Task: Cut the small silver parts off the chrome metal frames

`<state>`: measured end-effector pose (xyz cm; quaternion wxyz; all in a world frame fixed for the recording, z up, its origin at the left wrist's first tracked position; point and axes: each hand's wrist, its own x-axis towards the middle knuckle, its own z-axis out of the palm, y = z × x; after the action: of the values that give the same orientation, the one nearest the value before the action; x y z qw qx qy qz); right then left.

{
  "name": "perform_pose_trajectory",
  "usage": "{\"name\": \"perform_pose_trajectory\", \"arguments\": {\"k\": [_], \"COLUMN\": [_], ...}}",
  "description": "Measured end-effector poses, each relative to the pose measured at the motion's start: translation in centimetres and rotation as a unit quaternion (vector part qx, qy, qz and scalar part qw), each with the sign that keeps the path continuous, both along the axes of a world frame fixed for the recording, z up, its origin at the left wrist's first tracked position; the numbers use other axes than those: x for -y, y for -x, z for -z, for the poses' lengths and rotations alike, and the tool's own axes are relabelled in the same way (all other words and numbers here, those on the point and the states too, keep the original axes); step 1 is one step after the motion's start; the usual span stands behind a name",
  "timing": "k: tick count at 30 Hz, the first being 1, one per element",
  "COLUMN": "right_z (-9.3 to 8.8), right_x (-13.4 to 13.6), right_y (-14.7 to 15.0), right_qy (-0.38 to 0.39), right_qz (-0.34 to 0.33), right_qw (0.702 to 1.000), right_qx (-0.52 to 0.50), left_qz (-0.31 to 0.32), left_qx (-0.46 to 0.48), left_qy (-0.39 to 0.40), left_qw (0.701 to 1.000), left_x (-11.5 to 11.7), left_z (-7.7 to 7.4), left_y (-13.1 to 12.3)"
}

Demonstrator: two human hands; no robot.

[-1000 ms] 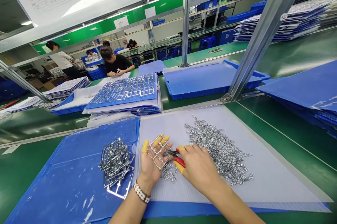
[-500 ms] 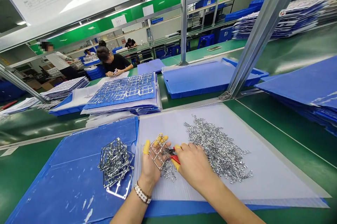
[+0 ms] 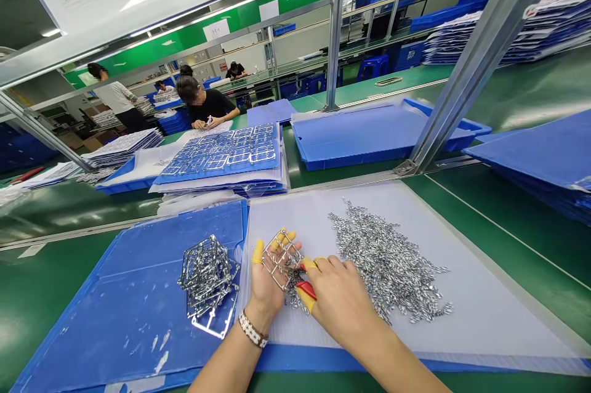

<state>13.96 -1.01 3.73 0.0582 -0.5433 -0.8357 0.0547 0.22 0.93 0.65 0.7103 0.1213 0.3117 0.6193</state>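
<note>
My left hand (image 3: 266, 282) holds a small silver metal lattice frame (image 3: 282, 257) against its palm and fingers. My right hand (image 3: 339, 297) grips red-handled cutters (image 3: 306, 290), whose dark jaws are at the frame's lower edge and partly hidden by the fingers. Yellow finger cots cover several fingertips. Under the left hand lies a small scatter of tiny metal pieces (image 3: 295, 297). To the right of my right hand spreads a large heap of the same pieces (image 3: 388, 263) on a translucent white sheet (image 3: 480, 294). A tangled stack of bare metal frames (image 3: 207, 279) lies left of my left hand.
The tangled frames rest on a blue corrugated sheet (image 3: 124, 300) on the green bench. Beyond an aluminium rail, stacks of metal lattice sheets sit on a blue tray (image 3: 217, 156). A co-worker (image 3: 207, 106) handles something at the bench beyond.
My right hand and the cutters have moved a little left, closer to the frame in my left hand. The whole view has shifted slightly.
</note>
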Motion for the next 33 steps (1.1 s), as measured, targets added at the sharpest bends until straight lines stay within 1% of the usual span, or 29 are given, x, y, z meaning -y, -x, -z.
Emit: {"name": "perform_pose_trajectory", "arguments": {"k": [8,11,18,22,24,26,27,28,29,31,32,33], "right_z": [0.1,0.2,-0.2,-0.1,0.1,0.4,0.6,0.8,1.0,1.5,1.8,1.9], "right_x": [-0.4,-0.3,-0.3,-0.5,-0.6,-0.9,-1.1,-1.3,-1.6,-2.1,-2.4,-2.6], "right_y": [0.4,0.5,1.1,0.3,-0.6,-1.4,-1.6,-1.6,-1.5,-0.8,-0.3,0.1], "right_qy": [0.022,0.019,0.013,0.013,0.007,0.026,0.056,0.093,0.132,0.187,0.198,0.2], "right_qz": [-0.005,-0.004,-0.007,-0.011,-0.003,0.024,0.041,0.058,0.071,0.087,0.092,0.095], "right_qw": [1.0,1.0,1.0,1.0,1.0,0.993,0.98,0.957,0.921,0.837,0.803,0.777], "right_qx": [-0.011,-0.007,0.002,0.002,-0.025,-0.113,-0.184,-0.27,-0.359,-0.506,-0.555,-0.589], "left_qz": [-0.004,-0.012,-0.024,-0.02,-0.027,-0.039,-0.045,-0.05,-0.054,-0.054,-0.053,-0.053], "left_qx": [-0.027,-0.039,-0.062,-0.056,-0.066,-0.105,-0.139,-0.176,-0.212,-0.265,-0.281,-0.294], "left_qy": [-0.008,-0.015,-0.004,-0.009,-0.017,-0.042,-0.067,-0.097,-0.13,-0.19,-0.213,-0.23], "left_qw": [1.0,0.999,0.998,0.998,0.997,0.993,0.987,0.978,0.967,0.944,0.934,0.926], "left_x": [0.1,0.1,0.0,0.0,0.2,0.5,0.8,1.1,1.4,2.1,2.4,2.7], "left_z": [0.3,0.4,0.6,0.5,0.4,0.4,0.4,0.3,0.2,-0.3,-0.7,-1.0], "left_y": [-0.1,-0.2,-0.2,-0.1,-0.1,-0.2,-0.3,-0.5,-0.7,-1.0,-1.1,-1.2]}}
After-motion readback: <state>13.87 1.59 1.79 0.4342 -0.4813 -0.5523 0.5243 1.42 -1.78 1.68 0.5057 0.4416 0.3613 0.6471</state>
